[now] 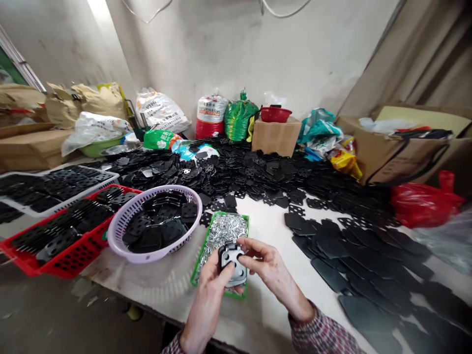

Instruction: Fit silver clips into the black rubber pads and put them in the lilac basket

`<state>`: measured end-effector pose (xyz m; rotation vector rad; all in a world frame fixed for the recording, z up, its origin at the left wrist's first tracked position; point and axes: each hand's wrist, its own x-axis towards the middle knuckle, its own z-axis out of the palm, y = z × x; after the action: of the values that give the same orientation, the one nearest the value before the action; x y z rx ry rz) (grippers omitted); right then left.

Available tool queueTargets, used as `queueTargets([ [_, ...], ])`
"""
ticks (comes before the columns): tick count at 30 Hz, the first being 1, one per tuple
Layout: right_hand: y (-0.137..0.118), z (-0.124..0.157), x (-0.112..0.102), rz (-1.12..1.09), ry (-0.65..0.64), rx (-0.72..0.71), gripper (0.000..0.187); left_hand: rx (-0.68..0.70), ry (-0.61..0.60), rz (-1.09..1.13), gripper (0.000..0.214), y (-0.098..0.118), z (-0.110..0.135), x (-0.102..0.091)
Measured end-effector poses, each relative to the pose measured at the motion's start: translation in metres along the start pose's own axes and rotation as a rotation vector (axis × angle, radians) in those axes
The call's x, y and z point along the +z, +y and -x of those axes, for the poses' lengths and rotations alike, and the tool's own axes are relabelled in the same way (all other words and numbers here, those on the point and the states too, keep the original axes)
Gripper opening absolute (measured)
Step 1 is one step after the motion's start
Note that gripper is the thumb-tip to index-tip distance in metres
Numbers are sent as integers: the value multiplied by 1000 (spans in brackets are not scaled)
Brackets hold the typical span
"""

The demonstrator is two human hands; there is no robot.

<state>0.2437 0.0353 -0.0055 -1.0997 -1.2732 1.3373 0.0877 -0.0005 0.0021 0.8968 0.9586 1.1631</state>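
- plaster-walled workroom, rough wall [236,54] behind stacked sacks and cartons; white sack [160,110] has printed lettering, too blurred to read reliably
- white table [147,282] carries heaps of matte black perforated plates [368,260]
- black plate [231,260] sits in both hands, above a green-rimmed tray [221,233] of silver pins; long axis points away from the person, slightly tilted; rounded corners, round holes, paler metal at far end
- left hand [208,300]: fingers clenched on near edge, thumb across face
- right hand [273,270]: fingertips [245,244] pinching right edge
- left of them: lilac plastic basket [193,211] of black plates, beside red crate [62,260]
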Motion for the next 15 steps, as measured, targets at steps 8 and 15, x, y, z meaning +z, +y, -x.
queueTargets([
  [8,1,7,17,-30,-63,12,34,13,136,-101,37,-14,4,-11],
  [15,-2,14,27,-8,-25,54,40,14,176,-158,38,-12,5,-18],
])
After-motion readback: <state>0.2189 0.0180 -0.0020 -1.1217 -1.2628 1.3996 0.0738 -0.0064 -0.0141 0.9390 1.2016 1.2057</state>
